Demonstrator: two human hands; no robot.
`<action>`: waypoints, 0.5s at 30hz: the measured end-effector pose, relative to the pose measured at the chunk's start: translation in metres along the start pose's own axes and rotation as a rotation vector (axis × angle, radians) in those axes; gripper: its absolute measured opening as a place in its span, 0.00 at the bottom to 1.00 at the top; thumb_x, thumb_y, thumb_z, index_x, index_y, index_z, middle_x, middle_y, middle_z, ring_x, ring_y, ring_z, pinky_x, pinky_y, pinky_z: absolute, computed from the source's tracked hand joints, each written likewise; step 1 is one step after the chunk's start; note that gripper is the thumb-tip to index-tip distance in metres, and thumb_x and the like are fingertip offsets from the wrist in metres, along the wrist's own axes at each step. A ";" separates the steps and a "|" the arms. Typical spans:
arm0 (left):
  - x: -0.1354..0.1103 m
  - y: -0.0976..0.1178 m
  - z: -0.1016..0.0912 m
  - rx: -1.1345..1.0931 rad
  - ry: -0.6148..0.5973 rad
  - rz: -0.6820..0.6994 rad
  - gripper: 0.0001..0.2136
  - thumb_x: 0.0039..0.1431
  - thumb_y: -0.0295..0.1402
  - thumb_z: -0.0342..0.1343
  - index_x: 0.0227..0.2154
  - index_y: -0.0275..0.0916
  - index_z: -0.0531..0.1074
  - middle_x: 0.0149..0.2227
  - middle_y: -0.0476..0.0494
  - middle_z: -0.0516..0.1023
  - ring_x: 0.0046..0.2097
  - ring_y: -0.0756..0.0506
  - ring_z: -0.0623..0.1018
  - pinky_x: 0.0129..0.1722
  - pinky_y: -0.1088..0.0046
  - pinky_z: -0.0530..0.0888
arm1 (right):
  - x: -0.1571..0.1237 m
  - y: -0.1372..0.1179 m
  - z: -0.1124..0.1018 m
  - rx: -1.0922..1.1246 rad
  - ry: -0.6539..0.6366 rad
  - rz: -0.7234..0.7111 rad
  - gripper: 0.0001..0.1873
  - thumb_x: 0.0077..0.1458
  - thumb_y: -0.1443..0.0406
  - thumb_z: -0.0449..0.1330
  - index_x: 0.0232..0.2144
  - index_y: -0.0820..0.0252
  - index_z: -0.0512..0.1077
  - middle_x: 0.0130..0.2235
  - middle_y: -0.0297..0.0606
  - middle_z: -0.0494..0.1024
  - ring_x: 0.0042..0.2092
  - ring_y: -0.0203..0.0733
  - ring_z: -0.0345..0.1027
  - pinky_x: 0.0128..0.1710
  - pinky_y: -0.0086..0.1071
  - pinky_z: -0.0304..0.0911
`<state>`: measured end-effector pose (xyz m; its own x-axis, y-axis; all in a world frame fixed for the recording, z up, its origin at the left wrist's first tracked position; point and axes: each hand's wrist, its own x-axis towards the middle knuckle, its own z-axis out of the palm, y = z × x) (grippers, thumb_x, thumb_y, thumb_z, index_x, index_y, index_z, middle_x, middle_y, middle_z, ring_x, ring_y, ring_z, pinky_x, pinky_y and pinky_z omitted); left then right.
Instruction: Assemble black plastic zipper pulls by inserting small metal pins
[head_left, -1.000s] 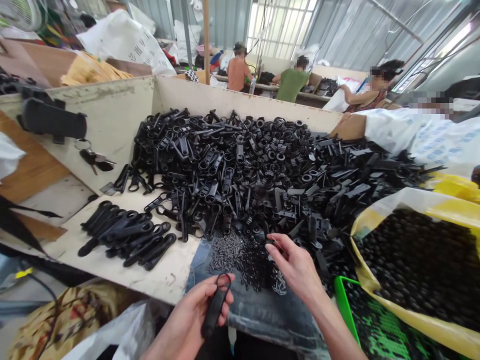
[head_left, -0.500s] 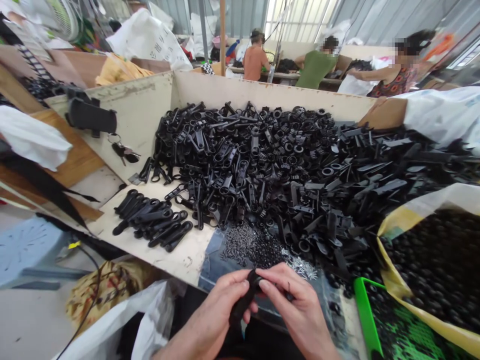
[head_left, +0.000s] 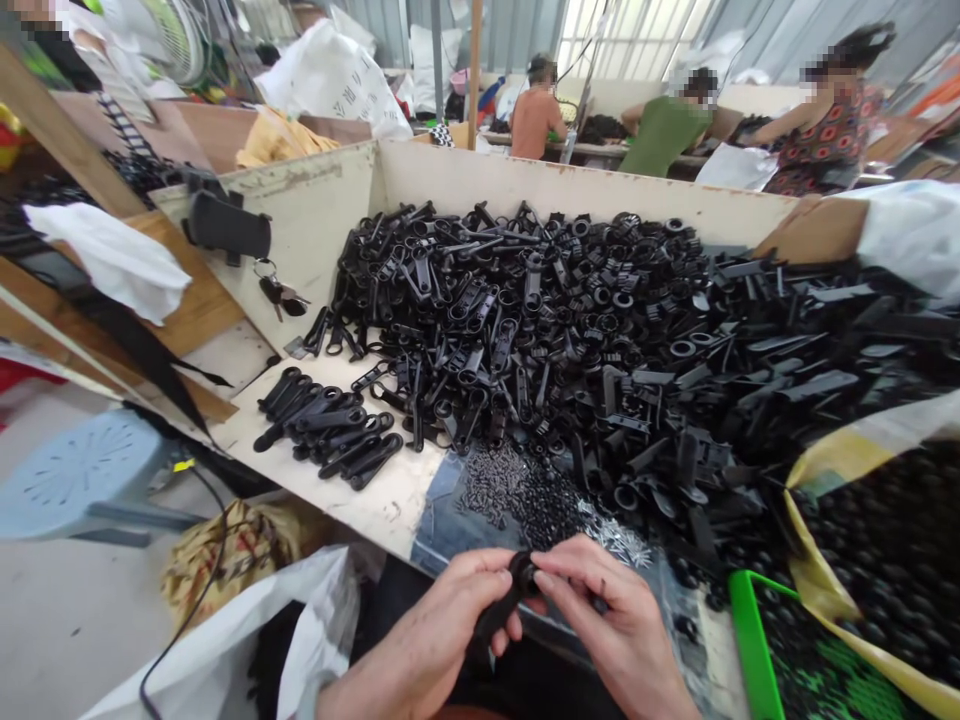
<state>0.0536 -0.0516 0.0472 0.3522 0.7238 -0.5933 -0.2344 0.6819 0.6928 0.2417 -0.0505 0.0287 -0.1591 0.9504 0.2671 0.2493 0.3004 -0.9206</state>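
My left hand (head_left: 439, 640) grips a long black plastic handle piece (head_left: 504, 606) near the bottom edge, just in front of the bench. My right hand (head_left: 611, 625) pinches at the ring end of the same piece, fingertips pressed together on it. Whether a small part sits between those fingertips is hidden. Just beyond the hands lies a scatter of tiny black and silver parts (head_left: 525, 495) on a grey cloth. A big heap of black plastic handles and rings (head_left: 570, 340) fills the walled bench (head_left: 315, 210). A neat row of finished-looking black pieces (head_left: 326, 430) lies at the left.
A yellow bag of small black parts (head_left: 885, 530) and a green crate (head_left: 750, 640) stand at the right. Keys (head_left: 281, 295) hang on the left wall. A blue stool (head_left: 75, 475) and a white bag (head_left: 247, 650) sit lower left. Three people work at a far table (head_left: 600, 150).
My right hand came back from the small parts to the handle held by my left hand. Both hands now meet on it. The view has swung left.
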 end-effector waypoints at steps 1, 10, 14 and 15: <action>0.000 -0.001 -0.001 0.002 -0.007 -0.003 0.15 0.54 0.41 0.60 0.39 0.34 0.75 0.37 0.41 0.79 0.35 0.47 0.75 0.33 0.71 0.68 | 0.000 -0.001 0.000 -0.007 -0.006 -0.001 0.06 0.65 0.65 0.64 0.39 0.50 0.82 0.32 0.33 0.80 0.32 0.38 0.76 0.31 0.26 0.69; 0.002 -0.009 0.009 -0.039 0.074 0.021 0.18 0.56 0.40 0.59 0.46 0.34 0.76 0.29 0.47 0.74 0.34 0.46 0.72 0.31 0.73 0.67 | -0.022 0.005 0.025 0.030 0.193 0.174 0.06 0.65 0.62 0.63 0.36 0.53 0.81 0.34 0.36 0.78 0.33 0.41 0.75 0.31 0.28 0.72; 0.002 -0.009 0.011 0.279 -0.028 0.170 0.15 0.64 0.42 0.56 0.45 0.36 0.76 0.30 0.49 0.71 0.30 0.49 0.68 0.29 0.74 0.65 | -0.031 0.010 0.033 -0.023 0.271 0.176 0.05 0.64 0.63 0.65 0.37 0.54 0.81 0.34 0.37 0.78 0.34 0.41 0.74 0.31 0.27 0.68; 0.002 -0.009 0.010 0.376 -0.030 0.211 0.15 0.66 0.43 0.54 0.45 0.37 0.76 0.31 0.49 0.72 0.29 0.50 0.68 0.29 0.74 0.65 | -0.033 0.010 0.034 -0.019 0.270 0.183 0.04 0.64 0.63 0.65 0.38 0.54 0.81 0.35 0.37 0.78 0.34 0.41 0.74 0.31 0.27 0.68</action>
<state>0.0655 -0.0574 0.0436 0.3592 0.8360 -0.4148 0.0409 0.4299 0.9019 0.2171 -0.0811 0.0010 0.1479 0.9749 0.1662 0.2688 0.1221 -0.9554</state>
